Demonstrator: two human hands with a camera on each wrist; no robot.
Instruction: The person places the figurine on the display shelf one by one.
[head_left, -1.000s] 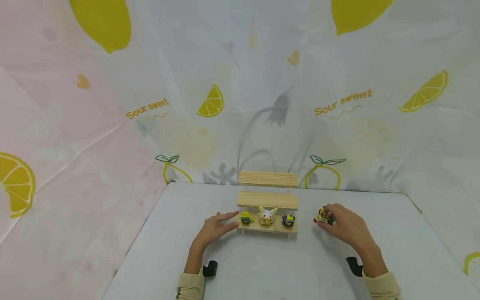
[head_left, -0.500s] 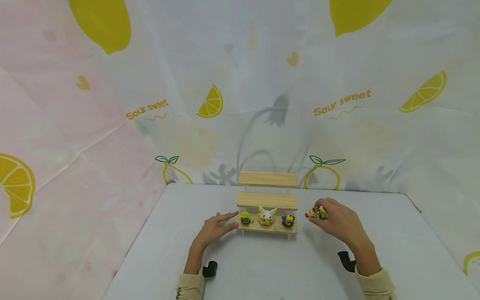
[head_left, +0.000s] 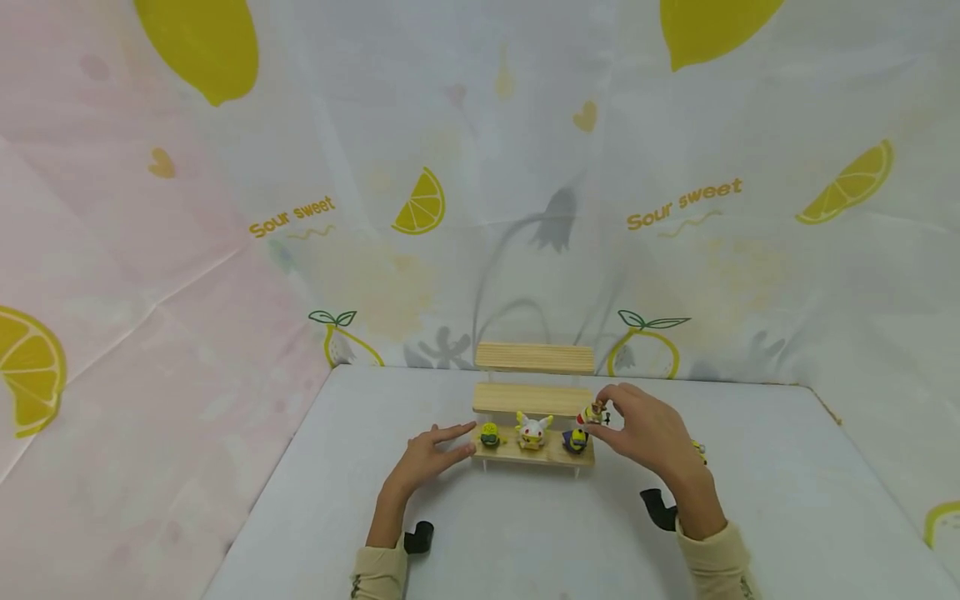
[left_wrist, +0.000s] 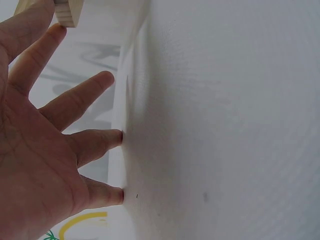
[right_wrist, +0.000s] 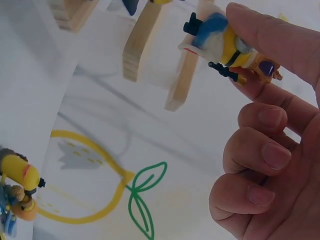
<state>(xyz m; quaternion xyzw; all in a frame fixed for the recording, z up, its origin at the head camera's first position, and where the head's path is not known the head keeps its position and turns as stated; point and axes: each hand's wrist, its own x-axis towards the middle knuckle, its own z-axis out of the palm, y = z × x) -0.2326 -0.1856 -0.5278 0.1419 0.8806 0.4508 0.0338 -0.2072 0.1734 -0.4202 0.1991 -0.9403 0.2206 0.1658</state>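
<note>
My right hand [head_left: 651, 435] pinches a small figurine [right_wrist: 228, 44] between thumb and index finger, just above the right end of a three-tier wooden display shelf [head_left: 534, 398]. The figurine is tilted, with a yellow body, a gold-brown crown-like piece and white, red and blue parts. On the lowest tier stand a yellow-green figurine [head_left: 489, 434], a white long-eared figurine [head_left: 532, 429] and a purple-caped yellow figurine [head_left: 575, 441]. With fingers spread, my left hand [head_left: 426, 460] touches the shelf's left end; in the left wrist view its fingertips meet the wood [left_wrist: 68, 14].
Behind my right wrist another yellow figurine [head_left: 699, 451] is partly hidden; the right wrist view shows figurines [right_wrist: 21, 172] at its left edge. A white-covered table [head_left: 517, 533] bears the shelf. Lemon-print cloth [head_left: 480, 275] hangs close behind it.
My right hand has lifted the figurine and carried it left to the shelf's right end, uncovering a yellow figurine behind the wrist. My left hand has stayed at the shelf.
</note>
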